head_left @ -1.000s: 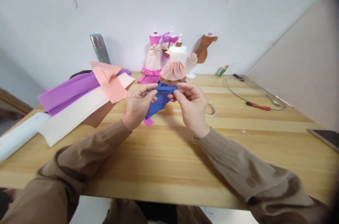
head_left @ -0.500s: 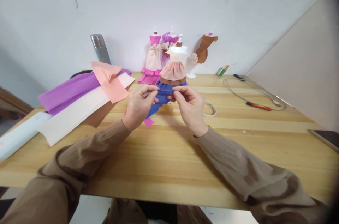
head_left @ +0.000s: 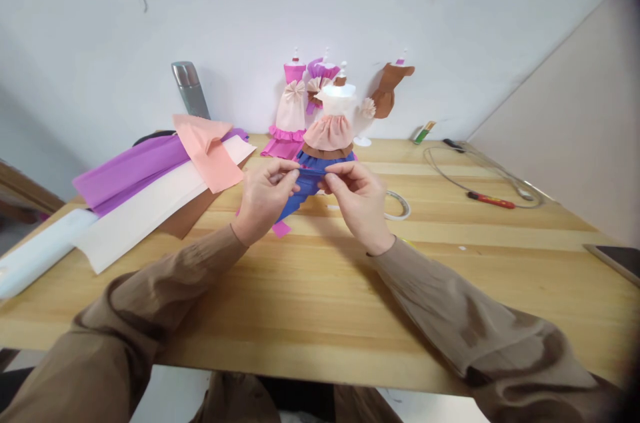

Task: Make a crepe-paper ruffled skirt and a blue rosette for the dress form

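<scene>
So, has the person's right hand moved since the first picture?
Yes, slightly: the right hand has shifted left, away from the tape roll lying on the table.

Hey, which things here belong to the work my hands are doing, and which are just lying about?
Seemingly in the work:
Blue piece, pinched by the left hand and right hand
Nearest mannequin, just beyond the hands
Perhaps the purple sheet

Probably just lying about:
Flask
Cable
Red tool
</scene>
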### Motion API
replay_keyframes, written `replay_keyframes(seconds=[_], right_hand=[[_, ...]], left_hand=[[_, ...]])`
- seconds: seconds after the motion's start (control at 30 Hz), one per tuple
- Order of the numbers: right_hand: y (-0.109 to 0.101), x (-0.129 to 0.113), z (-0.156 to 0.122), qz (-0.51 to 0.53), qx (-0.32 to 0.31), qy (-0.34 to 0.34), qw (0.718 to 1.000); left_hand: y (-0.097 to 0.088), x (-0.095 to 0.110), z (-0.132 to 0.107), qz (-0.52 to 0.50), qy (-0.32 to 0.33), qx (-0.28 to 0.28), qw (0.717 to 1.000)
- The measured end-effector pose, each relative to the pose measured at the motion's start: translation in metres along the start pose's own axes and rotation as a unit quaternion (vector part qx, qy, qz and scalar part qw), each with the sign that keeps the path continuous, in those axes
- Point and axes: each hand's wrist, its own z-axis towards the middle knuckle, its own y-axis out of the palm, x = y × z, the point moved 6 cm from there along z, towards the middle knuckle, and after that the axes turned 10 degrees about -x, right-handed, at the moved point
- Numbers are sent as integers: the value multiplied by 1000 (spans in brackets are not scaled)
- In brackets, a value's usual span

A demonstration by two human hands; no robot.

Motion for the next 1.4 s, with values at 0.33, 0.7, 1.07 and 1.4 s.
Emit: replay_keyframes(seconds=[0.33,0.7,1.07,1.4], right_hand=[[3,-4,0,58,-37,32,997],[6,-3,0,36,-69,15,997],[4,-3,1,46,-54,29,997],[2,-1,1,69,-40,43,996]], left_hand=[[0,2,-1,-22,6,-7,1000],[2,0,-3,18,65,-31,997],[-2,-3,-5,66,102,-38,992],[0,1,-3,38,82,-28,995]])
